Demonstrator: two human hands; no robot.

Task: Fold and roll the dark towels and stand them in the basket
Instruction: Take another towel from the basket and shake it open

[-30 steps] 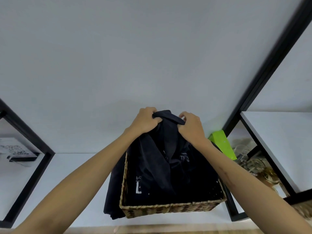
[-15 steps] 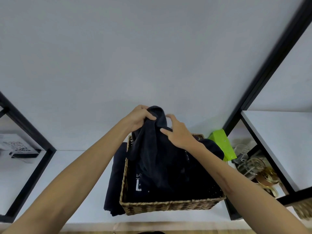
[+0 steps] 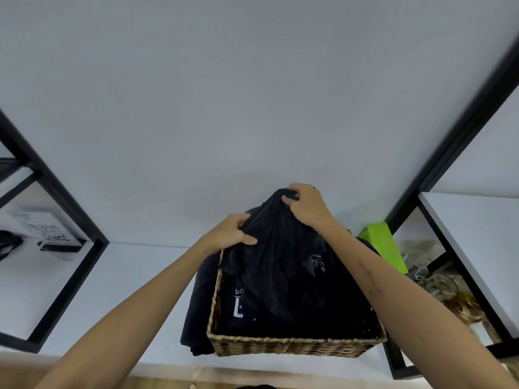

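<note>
A woven wicker basket (image 3: 289, 346) stands on a white shelf, filled with dark towels, some bearing white lettering. One dark towel (image 3: 278, 242) is lifted out of the pile and hangs down into the basket. My right hand (image 3: 307, 204) grips its top edge, raised above the basket's far side. Lower and to the left, my left hand (image 3: 233, 234) pinches the same towel near the basket's far left corner. Another dark cloth (image 3: 196, 307) hangs over the basket's left side onto the shelf.
The white shelf (image 3: 112, 290) sits in a black metal frame (image 3: 70, 276), with a white wall behind. A green box (image 3: 384, 245) leans right of the basket, next to glassware (image 3: 441, 282). At the left lies a white card with a printed code (image 3: 47, 230).
My right hand has climbed to the towel's top edge and closed on it. My left hand has slid down and left along the towel.
</note>
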